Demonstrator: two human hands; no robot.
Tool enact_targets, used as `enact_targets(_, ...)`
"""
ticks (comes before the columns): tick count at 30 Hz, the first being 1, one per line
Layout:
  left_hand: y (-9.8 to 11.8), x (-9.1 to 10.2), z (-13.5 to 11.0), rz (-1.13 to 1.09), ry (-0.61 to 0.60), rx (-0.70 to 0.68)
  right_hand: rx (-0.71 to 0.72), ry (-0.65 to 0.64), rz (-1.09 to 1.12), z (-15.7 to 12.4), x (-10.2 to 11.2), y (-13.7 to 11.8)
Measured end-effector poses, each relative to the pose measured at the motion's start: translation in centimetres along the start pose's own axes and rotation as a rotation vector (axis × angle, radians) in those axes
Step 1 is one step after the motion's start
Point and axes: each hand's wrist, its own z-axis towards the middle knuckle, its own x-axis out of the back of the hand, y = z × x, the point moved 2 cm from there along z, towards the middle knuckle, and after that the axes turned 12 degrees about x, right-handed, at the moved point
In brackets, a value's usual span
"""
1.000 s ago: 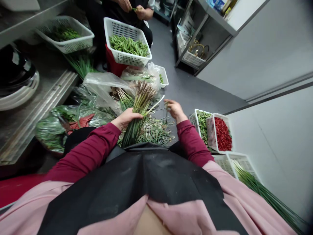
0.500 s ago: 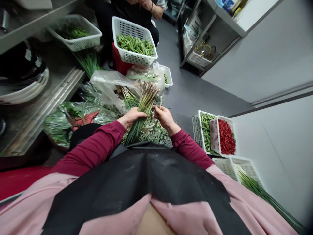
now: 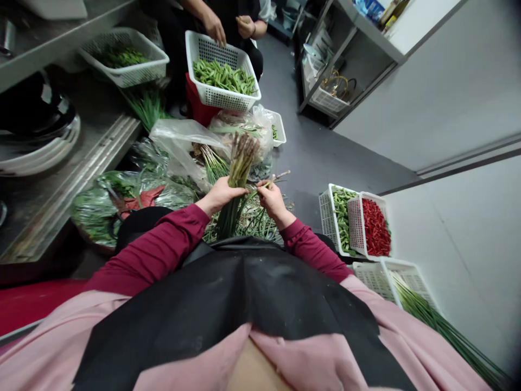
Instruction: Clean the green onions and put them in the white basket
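Note:
My left hand point(image 3: 220, 194) is wrapped round a bunch of green stalks point(image 3: 238, 168) with brownish ends, held upright over my lap. My right hand point(image 3: 272, 199) is closed in a pinch on a single thin stalk point(image 3: 273, 178) that sticks out to the right, just beside the bunch. Below both hands lies a heap of loose stalks and trimmings point(image 3: 252, 222) on the floor. Plastic bags with more green bundles point(image 3: 191, 146) lie just beyond the bunch.
Another person's hands point(image 3: 214, 27) reach over a white basket of green pods point(image 3: 222, 76). A second white basket point(image 3: 126, 57) sits on a steel shelf at left. White baskets of red chillies point(image 3: 374, 225) and green pods point(image 3: 341, 217) stand on the floor at right, with long green stalks point(image 3: 431, 315) nearer.
My right hand came in from the right to the bunch, then pinched one stalk and drew it out sideways. The other person's hand has dropped onto the basket rim.

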Motion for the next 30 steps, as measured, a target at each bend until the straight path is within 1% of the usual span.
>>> enact_targets(3,0.0,-0.8,-0.3,0.086,-0.02,-0.019,-0.031,-0.082,0.065,-0.2,-0.5,-0.1)
enact_targets(6,-0.1,-1.2,-0.4,0.048,-0.068,-0.014,-0.034,-0.142,0.082,-0.2,-0.6,-0.2)
enact_targets(8,-0.1,-1.2,-0.5,-0.007,-0.108,0.005,0.025,-0.179,0.003,-0.2,-0.4,-0.3)
enact_targets(11,-0.1,-0.7,-0.5,-0.049,-0.144,0.057,0.173,-0.239,-0.163,0.0,0.2,-0.8)
enact_targets(13,-0.1,-0.2,-0.5,-0.054,-0.147,0.095,0.239,-0.225,-0.227,0.4,1.1,-1.4)
enact_targets(15,-0.1,0.3,-0.5,-0.063,-0.144,0.143,0.25,-0.104,-0.212,1.1,2.6,-2.4)
enact_targets(17,-0.1,0.7,-0.5,-0.078,-0.156,0.192,0.217,0.081,-0.129,2.2,4.9,-3.8)
enact_targets(19,-0.1,0.9,-0.6,-0.08,-0.179,0.221,0.204,0.24,-0.037,3.3,7.4,-5.6)
enact_targets(21,-0.1,1.0,-0.7,-0.068,-0.194,0.223,0.26,0.394,0.022,4.3,10.0,-7.3)
enact_targets(22,-0.1,1.0,-0.7,-0.058,-0.198,0.219,0.307,0.478,0.012,4.7,11.3,-7.9)
enact_targets(23,-0.2,1.1,-0.7,-0.05,-0.198,0.216,0.333,0.515,-0.052,4.9,12.3,-8.2)
enact_targets(24,-0.2,1.2,-0.6,-0.045,-0.194,0.216,0.325,0.491,-0.158,5.0,13.1,-8.2)
enact_targets(25,-0.2,1.2,-0.6,-0.044,-0.191,0.221,0.283,0.408,-0.282,5.0,13.4,-7.7)
enact_targets(26,-0.3,1.3,-0.5,-0.049,-0.184,0.226,0.215,0.283,-0.399,4.8,13.3,-6.9)
enact_targets(27,-0.3,1.3,-0.5,-0.059,-0.175,0.231,0.135,0.132,-0.494,4.5,12.7,-5.7)
enact_targets(28,-0.4,1.3,-0.4,-0.07,-0.166,0.236,0.078,0.021,-0.533,3.9,11.9,-4.4)
enact_targets(29,-0.4,1.3,-0.4,-0.08,-0.161,0.242,0.056,-0.038,-0.546,3.2,10.7,-3.2)
enact_targets(30,-0.5,1.2,-0.3,-0.087,-0.164,0.25,0.071,-0.077,-0.569,2.6,9.3,-2.1)
